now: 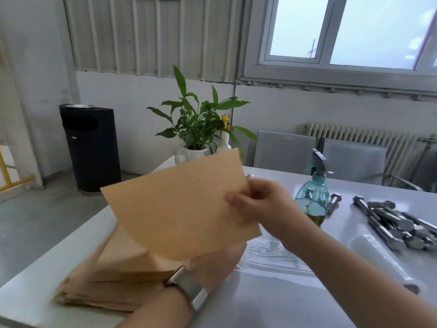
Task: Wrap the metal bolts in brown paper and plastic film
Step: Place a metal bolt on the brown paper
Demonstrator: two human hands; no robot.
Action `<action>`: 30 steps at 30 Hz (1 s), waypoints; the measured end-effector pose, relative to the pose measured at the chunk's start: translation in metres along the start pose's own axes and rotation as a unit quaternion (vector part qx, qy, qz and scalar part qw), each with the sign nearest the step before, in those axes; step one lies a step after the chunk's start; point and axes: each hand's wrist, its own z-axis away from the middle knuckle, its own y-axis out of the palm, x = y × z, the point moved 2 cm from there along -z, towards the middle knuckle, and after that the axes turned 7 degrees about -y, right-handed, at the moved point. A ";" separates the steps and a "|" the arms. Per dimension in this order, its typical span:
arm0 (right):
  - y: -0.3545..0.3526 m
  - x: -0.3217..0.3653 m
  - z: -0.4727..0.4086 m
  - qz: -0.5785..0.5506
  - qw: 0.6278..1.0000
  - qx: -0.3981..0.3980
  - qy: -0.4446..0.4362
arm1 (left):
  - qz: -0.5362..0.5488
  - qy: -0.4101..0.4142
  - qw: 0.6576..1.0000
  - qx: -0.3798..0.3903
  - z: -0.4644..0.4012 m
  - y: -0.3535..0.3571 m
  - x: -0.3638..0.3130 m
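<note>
The right hand (254,204) pinches one sheet of brown paper (179,207) by its right edge, lifted clear of the paper stack (111,280) at the desk's (272,304) left edge, probably to separate it. The left hand (212,261) is mostly hidden under the sheet; I cannot tell its grip. Plastic film (272,259) lies flat mid-desk, ready; the bolts (397,226) wait piled near the right edge.

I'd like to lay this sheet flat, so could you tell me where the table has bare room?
Bare tabletop lies near the front edge, between the brown paper stack and the film roll, below the spread plastic film. The right side is crowded: bolts, roll and spray bottle.
</note>
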 end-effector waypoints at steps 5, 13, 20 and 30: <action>-0.079 -0.024 0.001 -0.036 0.985 -0.147 0.079 | 0.054 -0.033 0.996 0.056 -0.004 0.011 0.002; -0.135 -0.093 0.063 0.221 0.938 -0.160 0.215 | 0.333 -0.123 0.933 0.068 -0.016 0.006 0.006; -0.133 -0.105 0.090 0.319 0.921 -0.112 0.193 | 0.098 0.017 0.980 0.171 -0.006 0.015 0.005; -0.113 -0.089 0.092 0.562 0.809 0.040 0.165 | 0.003 0.090 0.984 0.153 -0.004 0.014 0.001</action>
